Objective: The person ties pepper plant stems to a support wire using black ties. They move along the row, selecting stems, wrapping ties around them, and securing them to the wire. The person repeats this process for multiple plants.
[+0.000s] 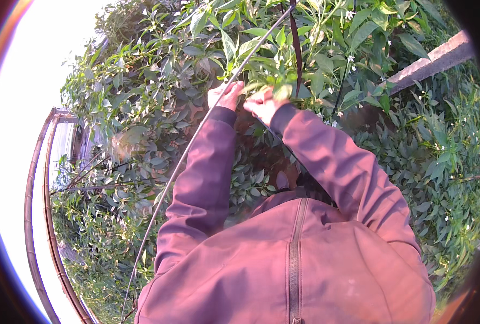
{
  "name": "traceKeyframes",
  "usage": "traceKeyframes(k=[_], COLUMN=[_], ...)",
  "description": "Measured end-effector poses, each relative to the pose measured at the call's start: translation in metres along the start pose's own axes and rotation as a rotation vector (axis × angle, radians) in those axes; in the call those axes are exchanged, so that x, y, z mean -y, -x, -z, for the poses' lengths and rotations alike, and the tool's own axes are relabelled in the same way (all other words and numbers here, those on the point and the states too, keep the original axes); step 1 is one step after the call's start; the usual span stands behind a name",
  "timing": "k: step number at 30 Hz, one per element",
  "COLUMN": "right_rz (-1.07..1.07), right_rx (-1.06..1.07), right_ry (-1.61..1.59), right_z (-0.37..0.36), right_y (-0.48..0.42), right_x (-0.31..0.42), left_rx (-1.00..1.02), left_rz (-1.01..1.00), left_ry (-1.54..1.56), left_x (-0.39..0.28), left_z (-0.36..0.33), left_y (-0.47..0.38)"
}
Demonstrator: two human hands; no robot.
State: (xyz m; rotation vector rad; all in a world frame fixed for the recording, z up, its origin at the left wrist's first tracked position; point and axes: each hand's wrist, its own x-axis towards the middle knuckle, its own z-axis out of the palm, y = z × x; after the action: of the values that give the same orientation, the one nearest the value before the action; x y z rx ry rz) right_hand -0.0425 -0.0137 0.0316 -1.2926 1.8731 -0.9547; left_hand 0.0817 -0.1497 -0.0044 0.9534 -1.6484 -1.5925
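Observation:
My left hand (225, 95) is raised among pepper plants, its fingers curled near leafy stems. A thin taut wire (191, 141) crosses in front of it. Just to its right, my right hand (264, 106) is bent inward, its fingertips close to the left ones. Blurred leaves (282, 87) partly cover the right hand. From below its fingers a dark cord (281, 140) runs down beside the right forearm towards my waist. What either hand grips is too blurred and hidden to tell. Green pepper foliage (244, 44) with small white flowers (350, 15) surrounds both hands.
A dark strap (296, 48) hangs from the wire's upper end. A concrete post (430, 60) slants in at the upper right. Bent bamboo poles (31, 210) stand at the left edge. Dense plants (438, 162) grow on both sides, with brown soil (270, 156) below my hands.

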Motion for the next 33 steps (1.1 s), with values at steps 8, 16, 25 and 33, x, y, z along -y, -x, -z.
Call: traceKeyframes(k=[8,16,25,33], right_rz=[-0.102,-0.18,-0.14,-0.037], right_rx=[-0.271,0.009,-0.31,-0.298], right_ry=[-0.208,-0.296,-0.841,-0.44], right_z=[0.029,0.03,0.034,0.037], right_y=[-0.073,-0.093,-0.116,-0.125], right_x=[0.027,0.03,0.042,0.02], left_rx=[-0.056,-0.099,-0.162,-0.21], left_rz=[-0.003,0.02,0.045,-0.025], left_ry=[0.111,0.182,0.172,0.379], left_x=[-0.001,-0.002,-0.01,0.0], left_z=[0.002,0.01,0.008,0.006], left_y=[-0.006,0.0,0.01,0.013])
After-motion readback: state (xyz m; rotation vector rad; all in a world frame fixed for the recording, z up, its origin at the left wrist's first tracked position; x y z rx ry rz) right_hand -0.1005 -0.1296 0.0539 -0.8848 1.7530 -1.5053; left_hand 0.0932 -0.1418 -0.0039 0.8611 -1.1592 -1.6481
